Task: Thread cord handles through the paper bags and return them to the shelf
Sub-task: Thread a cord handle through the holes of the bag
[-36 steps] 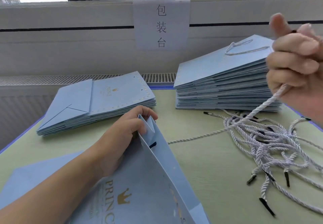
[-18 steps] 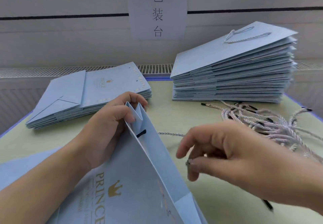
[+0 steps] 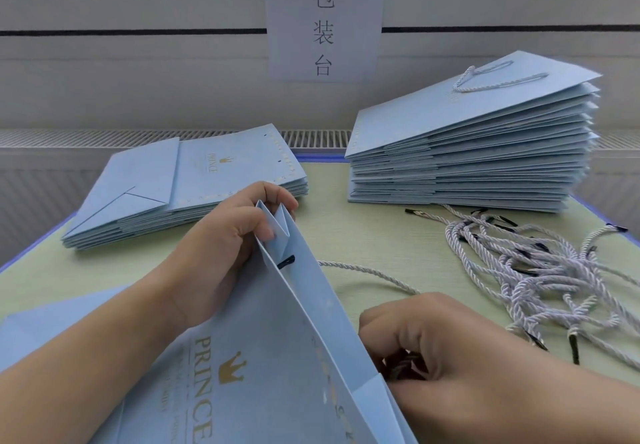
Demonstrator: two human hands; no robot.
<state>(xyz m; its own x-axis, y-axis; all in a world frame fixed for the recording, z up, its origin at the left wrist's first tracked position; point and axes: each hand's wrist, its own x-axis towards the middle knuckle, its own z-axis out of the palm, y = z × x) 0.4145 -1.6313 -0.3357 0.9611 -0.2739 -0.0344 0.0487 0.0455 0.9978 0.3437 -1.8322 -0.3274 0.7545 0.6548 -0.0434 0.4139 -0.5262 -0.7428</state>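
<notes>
beside the bag (image 3: 277, 357) edge, right hand (image 3: 460, 350) has dropped lower (cord (image 3: 367, 272) pinched).

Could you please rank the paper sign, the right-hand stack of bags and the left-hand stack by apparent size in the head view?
1. Right-hand stack, clearly tallest.
2. Left-hand stack, wide but thin.
3. Paper sign, though it hangs farther back, so its true rank is unsure.

The pale green counter (image 3: 363, 235) has a blue edge. A tall stack of threaded bags (image 3: 478, 152) lies at its back. Left of it lies a lower stack of bags (image 3: 194, 183); just before it, a tangle of loose cords (image 3: 540, 270).
</notes>
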